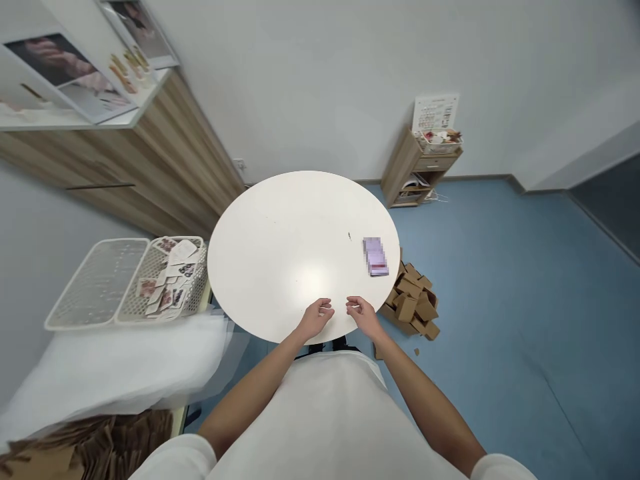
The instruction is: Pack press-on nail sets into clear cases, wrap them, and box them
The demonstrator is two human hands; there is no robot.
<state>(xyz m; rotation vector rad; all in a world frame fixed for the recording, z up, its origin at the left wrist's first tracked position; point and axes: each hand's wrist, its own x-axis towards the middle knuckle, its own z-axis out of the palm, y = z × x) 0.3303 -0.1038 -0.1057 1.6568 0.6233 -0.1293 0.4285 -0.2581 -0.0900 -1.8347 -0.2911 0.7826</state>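
My left hand (316, 318) is over the near edge of the round white table (290, 220). Its fingers are loosely curled, with a gap to the thumb and nothing held. Facing it, a short gap away, my right hand (364, 316) is also empty, its fingers apart and slightly bent. Beyond my right hand lies a flat purple rectangular thing (375, 253), blurred into blocks so its kind does not show. A tiny dark object (349, 235) rests to the left of it, too small to name.
Left of the table stand white plastic baskets (97, 283), one with printed cards (170, 280). White sheeting (125, 360) and brown cardboard (85, 447) are nearer me. Small cardboard boxes (413, 300) pile on the floor at right. A wooden cabinet (420, 167) stands by the wall.
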